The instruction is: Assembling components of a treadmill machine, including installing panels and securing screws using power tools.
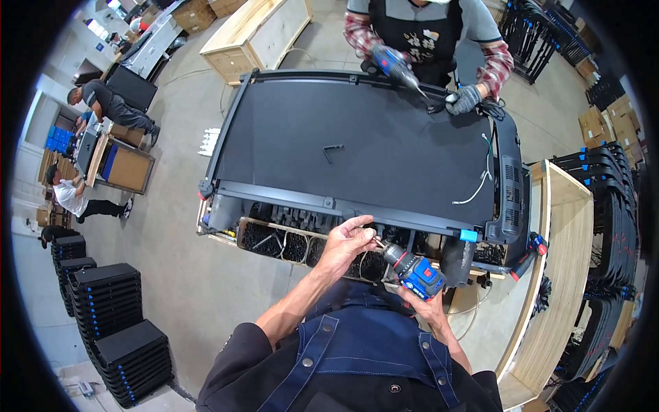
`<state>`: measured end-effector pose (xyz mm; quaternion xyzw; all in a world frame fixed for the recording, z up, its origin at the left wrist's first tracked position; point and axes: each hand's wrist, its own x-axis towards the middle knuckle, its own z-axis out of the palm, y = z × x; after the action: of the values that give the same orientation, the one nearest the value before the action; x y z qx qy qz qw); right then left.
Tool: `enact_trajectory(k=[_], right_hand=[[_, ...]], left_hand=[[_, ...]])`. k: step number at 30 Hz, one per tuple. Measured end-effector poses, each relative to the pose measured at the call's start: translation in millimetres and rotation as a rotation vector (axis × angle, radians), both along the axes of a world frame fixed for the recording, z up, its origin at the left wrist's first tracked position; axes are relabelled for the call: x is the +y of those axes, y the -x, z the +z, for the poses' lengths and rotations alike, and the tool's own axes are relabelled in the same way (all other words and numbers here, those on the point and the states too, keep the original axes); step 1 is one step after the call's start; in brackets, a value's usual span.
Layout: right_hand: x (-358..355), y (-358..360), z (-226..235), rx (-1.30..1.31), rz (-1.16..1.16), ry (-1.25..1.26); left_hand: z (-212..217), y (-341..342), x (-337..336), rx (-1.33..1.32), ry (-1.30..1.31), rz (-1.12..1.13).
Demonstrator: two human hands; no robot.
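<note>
Left hand point(349, 242): fingertips pinched at the drill bit, at the frame point(357, 204) edge.
Right hand point(427, 302): clenched around blue drill point(414, 269), at 4 o'clock.
Risk: bit may slip and nick fingers.

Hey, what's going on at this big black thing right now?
A person in a blue denim apron holds a blue and black cordless power driver in the right hand, its bit aimed at the near edge of a large flat black machine deck. The left hand pinches at the bit tip. Across the deck, a co-worker's gloved hand steadies the far edge while another driver works there.
</note>
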<state>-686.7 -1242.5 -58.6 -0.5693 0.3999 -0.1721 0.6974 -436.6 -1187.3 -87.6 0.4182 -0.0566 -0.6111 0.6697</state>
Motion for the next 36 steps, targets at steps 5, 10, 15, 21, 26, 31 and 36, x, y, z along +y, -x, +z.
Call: enact_trajectory(k=[5, 10, 15, 21, 26, 31, 36], right_hand=[[0.9, -24.8, 12.0, -0.017, -0.101, 0.104], [6.8, -32.8, 22.9, 0.022, -0.294, 0.066], [10.1, -14.9, 26.1, -0.003, -0.418, 0.095], [-5.5, 38.1, 15.4, 0.033, -0.588, 0.075], [-15.9, 75.2, 17.4, 0.001, -0.629, 0.051], [-31.9, 110.1, 8.4, -0.070, -0.639, 0.049], [-40.9, 131.2, 13.3, -0.124, -0.641, 0.018]], left_hand=[[21.5, -52.6, -28.8, -0.330, -0.033, -0.104], [-3.9, -126.7, -67.0, -1.758, -0.346, 0.113], [-59.3, -141.9, -92.6, -2.032, -0.427, 0.127], [-48.1, -127.9, -112.5, -2.016, -0.450, 0.158], [-71.1, -123.9, -128.3, -2.033, -0.592, 0.226], [-54.2, -121.6, -132.6, -1.970, -0.663, 0.196], [-73.0, -134.4, -146.5, -2.011, -0.710, 0.261]])
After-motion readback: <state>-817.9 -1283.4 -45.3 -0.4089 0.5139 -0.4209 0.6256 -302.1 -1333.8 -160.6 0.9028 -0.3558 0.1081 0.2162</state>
